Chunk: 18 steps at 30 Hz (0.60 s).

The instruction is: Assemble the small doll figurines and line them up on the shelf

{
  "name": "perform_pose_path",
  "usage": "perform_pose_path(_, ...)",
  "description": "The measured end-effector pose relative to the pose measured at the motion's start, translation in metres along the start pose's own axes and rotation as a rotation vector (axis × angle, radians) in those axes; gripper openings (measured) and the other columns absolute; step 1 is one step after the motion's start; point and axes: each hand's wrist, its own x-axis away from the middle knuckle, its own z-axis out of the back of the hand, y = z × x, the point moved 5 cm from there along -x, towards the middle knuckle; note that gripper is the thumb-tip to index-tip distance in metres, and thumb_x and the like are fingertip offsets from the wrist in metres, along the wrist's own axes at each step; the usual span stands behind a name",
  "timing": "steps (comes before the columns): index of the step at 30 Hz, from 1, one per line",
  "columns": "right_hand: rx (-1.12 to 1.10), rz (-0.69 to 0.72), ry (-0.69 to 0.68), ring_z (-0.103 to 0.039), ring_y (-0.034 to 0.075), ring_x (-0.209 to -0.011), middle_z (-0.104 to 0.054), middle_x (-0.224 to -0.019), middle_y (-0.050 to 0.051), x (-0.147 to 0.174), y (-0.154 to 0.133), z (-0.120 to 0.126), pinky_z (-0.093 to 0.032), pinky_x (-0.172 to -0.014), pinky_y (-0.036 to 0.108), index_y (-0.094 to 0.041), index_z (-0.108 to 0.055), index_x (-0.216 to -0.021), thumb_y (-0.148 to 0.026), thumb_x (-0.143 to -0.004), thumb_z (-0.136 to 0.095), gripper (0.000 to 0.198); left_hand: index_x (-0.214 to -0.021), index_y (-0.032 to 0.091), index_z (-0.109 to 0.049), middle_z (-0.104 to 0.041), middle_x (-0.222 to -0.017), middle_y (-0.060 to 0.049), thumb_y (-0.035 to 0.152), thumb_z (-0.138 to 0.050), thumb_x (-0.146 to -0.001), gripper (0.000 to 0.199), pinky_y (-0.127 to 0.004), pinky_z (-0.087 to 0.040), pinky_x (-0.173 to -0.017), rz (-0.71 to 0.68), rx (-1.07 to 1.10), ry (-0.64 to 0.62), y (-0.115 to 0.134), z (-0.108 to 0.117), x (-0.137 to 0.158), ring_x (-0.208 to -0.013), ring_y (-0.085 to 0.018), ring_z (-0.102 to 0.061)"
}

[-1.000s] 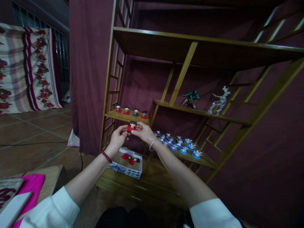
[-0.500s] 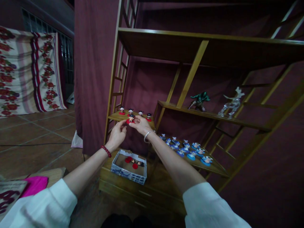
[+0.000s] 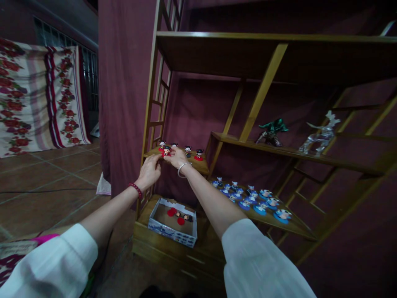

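Observation:
A small black-haired figurine on a red base is just above the front of the small left shelf. My right hand pinches it from the right, thumb and fingers closed. My left hand has curled fingers, with the tips at the left edge of the red base. Behind stand several similar figurines, one at the far left, another right of my hand, and one on a red base. My right hand partly covers one of them.
Below, an open cardboard box holds more figurines and red bases. Several blue-based figurines crowd the lower right shelf. A green figure and a clear deer ornament occupy the middle shelf. A wooden upright divides the rack.
Both hands have moved slightly left with the figurine, bringing it closer to the left end of the small shelf. The camera view has shifted a little.

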Motion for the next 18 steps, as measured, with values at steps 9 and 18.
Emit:
perform_pose_path(9,0.067,-0.052,0.023,-0.062,0.014,-0.079,-0.067,-0.087,0.001,-0.016,0.000,-0.016,-0.048,-0.076,0.026,-0.019,-0.056,-0.100,-0.021,-0.058,-0.071,0.044,-0.120,0.013,-0.049,-0.052,-0.125,-0.009,0.013,-0.039,-0.076,0.045,-0.035,-0.031,-0.104,-0.004,-0.053,-0.081,-0.022,-0.003,-0.013,-0.124,-0.020,-0.037)
perform_pose_path(18,0.193,-0.057,0.026,-0.062,0.015,-0.081,-0.067,-0.091,0.004,-0.025,-0.002,-0.024,-0.047,-0.074,0.024,-0.017,-0.058,-0.097,-0.027,-0.058,-0.070,0.042,-0.124,0.011,-0.044,-0.048,-0.129,-0.011,0.018,-0.036,-0.081,0.045,-0.039,-0.029,-0.104,-0.034,-0.089,-0.136,-0.032,-0.010,-0.020,-0.125,-0.022,-0.035)
